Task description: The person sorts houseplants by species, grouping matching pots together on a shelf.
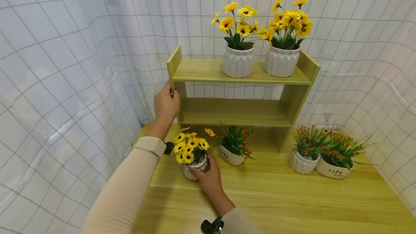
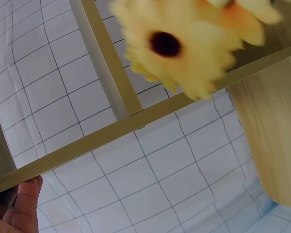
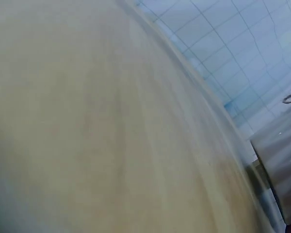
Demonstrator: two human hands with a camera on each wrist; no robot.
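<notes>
My left hand (image 1: 166, 104) grips the left side panel of a two-tier wooden shelf (image 1: 234, 111); in the left wrist view its curled fingers (image 2: 25, 201) lie against the panel's edge (image 2: 87, 141). With thumb and fingers around it, my right hand (image 1: 211, 178) holds a white ribbed flowerpot (image 1: 189, 172) of small yellow flowers (image 1: 190, 147), low at the shelf's front left. A yellow bloom (image 2: 184, 48) looms close in the left wrist view. At the right wrist, only part of the pot (image 3: 283, 165) shows, at the right edge.
Two white pots of yellow flowers, one left (image 1: 238, 62) and one right (image 1: 282, 62), stand on the shelf top. An oval "Life" planter (image 1: 231, 157) with red flowers sits by the lower opening. Two more red-flowered planters (image 1: 334, 169) stand right on the wooden table (image 1: 279, 201). Gridded curtains surround it.
</notes>
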